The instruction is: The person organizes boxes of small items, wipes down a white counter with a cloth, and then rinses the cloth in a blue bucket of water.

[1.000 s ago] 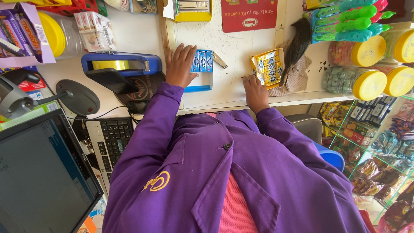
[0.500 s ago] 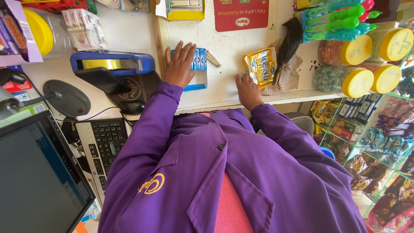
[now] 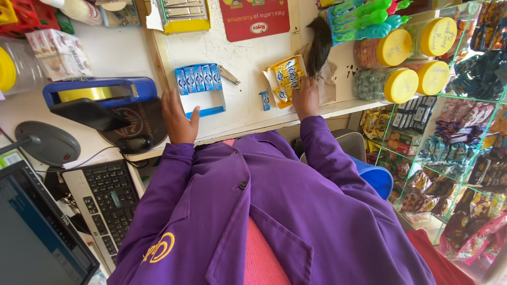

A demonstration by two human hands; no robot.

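1. Since the earlier frames the left hand (image 3: 178, 119) has slid off the blue-and-white box (image 3: 199, 88) toward the counter's near edge; the right hand (image 3: 306, 97) has pushed forward onto the yellow packet (image 3: 285, 79).
2. Left hand: open, fingers spread flat, holding nothing; the box lies just beyond its fingertips, long axis running away from the body.
3. Right hand: fingers bent down on the packet's near right corner; whether it pinches, I cannot tell.
4. The packet lies well right of the box; a small blue sachet (image 3: 265, 100) sits between them.
5. Right of the packet stand yellow-lidded jars (image 3: 393, 84).
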